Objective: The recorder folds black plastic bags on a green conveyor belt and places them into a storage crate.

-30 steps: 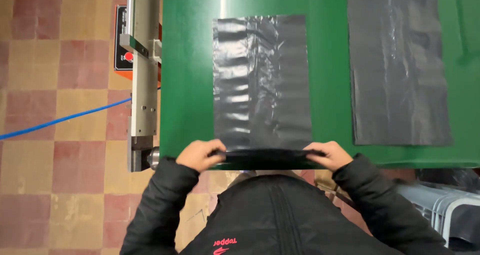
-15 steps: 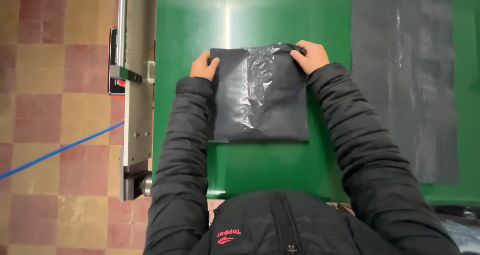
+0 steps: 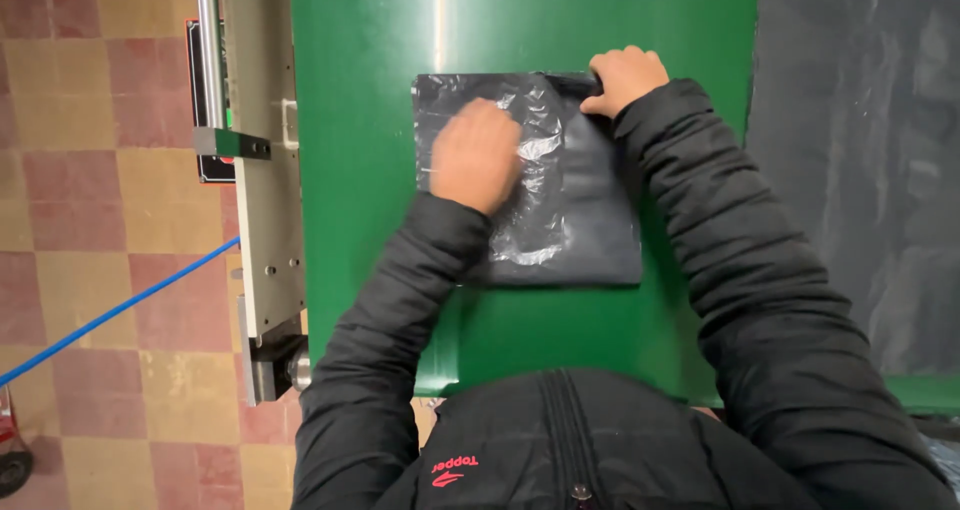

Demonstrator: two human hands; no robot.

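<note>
Black plastic bag (image 3: pixel 570 220) lies folded mid-frame on the green surface (image 3: pixel 370 90); left hand (image 3: pixel 476 156) presses it open-palmed, right hand (image 3: pixel 624 77) pinches its top corner, anchoring it.

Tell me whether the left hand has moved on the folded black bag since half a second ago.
Yes. The left hand has left the bag's far left corner and come inward, toward the person, and now lies flat on the middle of the folded black bag; the right hand stays at the far edge.

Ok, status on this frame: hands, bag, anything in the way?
Left hand flat on the folded black plastic bag. Right hand pinches its far right corner. Bag lies on the green table. Second black sheet lies apart, right.
</note>
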